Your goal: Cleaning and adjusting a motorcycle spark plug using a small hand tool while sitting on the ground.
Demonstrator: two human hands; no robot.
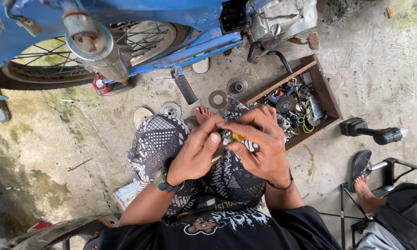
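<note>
I squat on a concrete floor with both hands meeting over my patterned trousers [160,139]. My left hand [197,153], a dark watch on its wrist, pinches a small metal part [226,136] with thumb and fingers. My right hand [259,143], with a black band at the wrist, closes on the same part from the other side, and a bit of yellow shows beside it. Most of the part is hidden by my fingers.
A blue motorcycle [190,41] with its rear wheel [55,65] and exhaust [97,46] stands ahead. Metal discs [217,98] and a gear [237,86] lie on the floor. A wooden tray [326,92] of tools sits right. A power driver [372,132] and another person's foot [363,192] are at right.
</note>
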